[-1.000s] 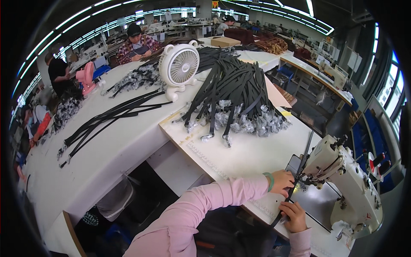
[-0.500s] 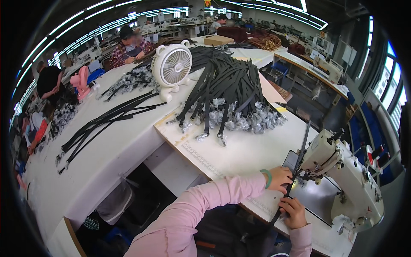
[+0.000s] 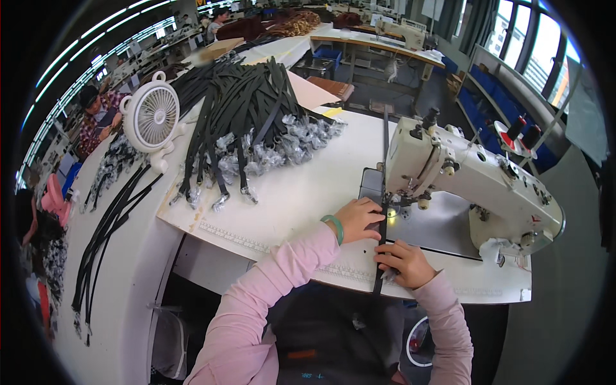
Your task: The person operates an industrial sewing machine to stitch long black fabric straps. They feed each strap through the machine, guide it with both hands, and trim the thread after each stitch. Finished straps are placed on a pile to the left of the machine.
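Observation:
A long black strap runs across the sewing machine's bed, passing beside the needle area of the white sewing machine. My left hand, with a green bangle at the wrist, has its fingers bent against the strap's left side, close to the lit needle area. Nearer to me, my right hand pinches the same strap from the right. A bit of clear plastic wrap shows under the right fingers. The fingertips of both hands are partly hidden.
A heap of black straps with plastic-wrapped ends lies beyond my left arm. More straps lie on the white side table, near a white fan. Thread spools stand behind the machine. A co-worker sits at far left.
The view has swung to the right, so the table and machine appear farther left. Both hands stay on the strap beside the needle area, with little visible movement against the machine.

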